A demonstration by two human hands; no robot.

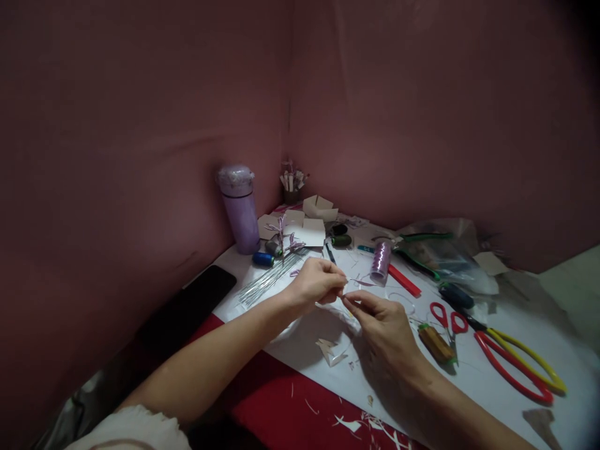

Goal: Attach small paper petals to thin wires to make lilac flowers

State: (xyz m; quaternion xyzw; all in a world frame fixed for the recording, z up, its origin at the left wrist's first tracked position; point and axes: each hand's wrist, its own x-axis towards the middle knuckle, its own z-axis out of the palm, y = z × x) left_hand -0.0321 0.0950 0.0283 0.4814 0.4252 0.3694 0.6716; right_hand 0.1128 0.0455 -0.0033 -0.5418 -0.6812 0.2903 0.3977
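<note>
My left hand (321, 282) is closed in a pinch above the middle of the white paper. Its fingertips meet those of my right hand (377, 312), also pinched. What lies between the fingers is too small to make out; a thin light-purple strip (360, 283) shows just beyond them. Behind the hands stands a spool of shiny purple thread (380, 261). Thin silver wires (269, 279) lie in a bundle left of my left hand. Purple wrapped stems (283, 236) are beyond the wires. Below the hands is a small cut scrap (332, 351).
A purple bottle (241, 215) and black phone-like slab (190, 306) are at the left. Red-handled scissors (449, 320), a brown spool (437, 344), red-and-yellow-handled cutters (520, 362) and a plastic bag (457, 253) lie right. Paper clippings (349, 425) are scattered on the red cloth (281, 400) in front.
</note>
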